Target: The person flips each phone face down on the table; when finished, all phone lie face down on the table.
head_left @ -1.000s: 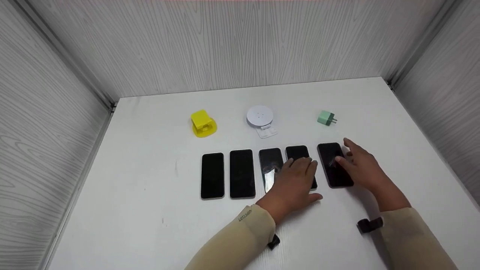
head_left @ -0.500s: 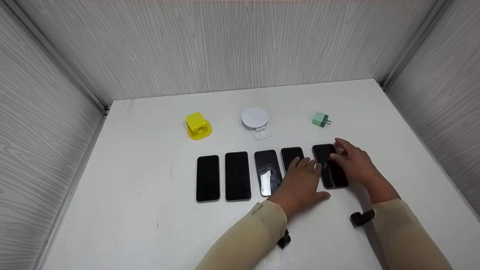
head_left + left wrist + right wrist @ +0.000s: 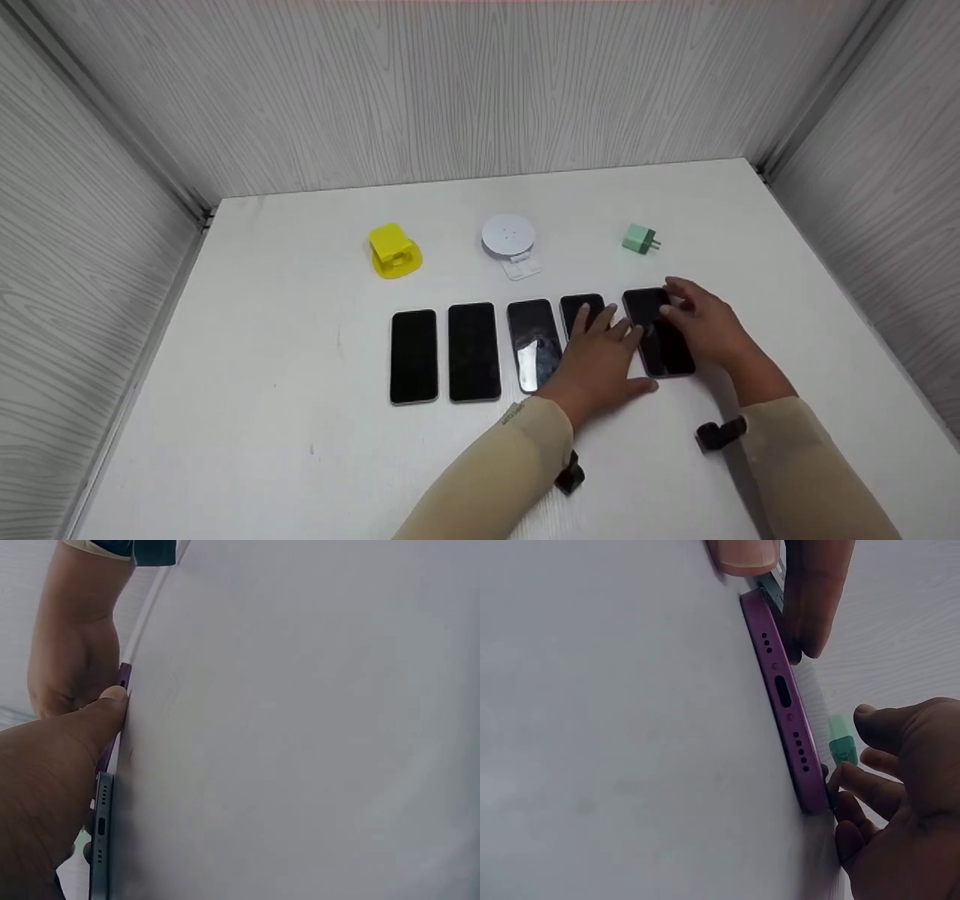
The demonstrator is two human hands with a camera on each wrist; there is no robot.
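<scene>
- Five flat, glossy black-faced phones lie side by side in a row on the smooth white surface, screens up.
- The left hand lies flat over the fourth phone, fingers straight and spread; its thumb reaches toward the near edge of the purple phone.
- From the left wrist view, the thumb presses against that phone's thin purple edge, and the fourth phone's grey metal end, with its port and speaker holes, shows below it.
- The right hand rests on the purple phone at the right end of the row, its fingers bent over the far part of the dark screen; whether they grip the edge I cannot tell.
- The right wrist view shows the purple phone's rounded end with a slot port and small holes, lying flat on the surface, fingers curled just beside it.
- Both arms wear tan sleeves with black straps at the wrists.
- Behind the row stand a yellow plastic holder, a round white disc on a small stand and a mint-green plug, well apart from one another.
- Pale wood-grain walls enclose the surface.
</scene>
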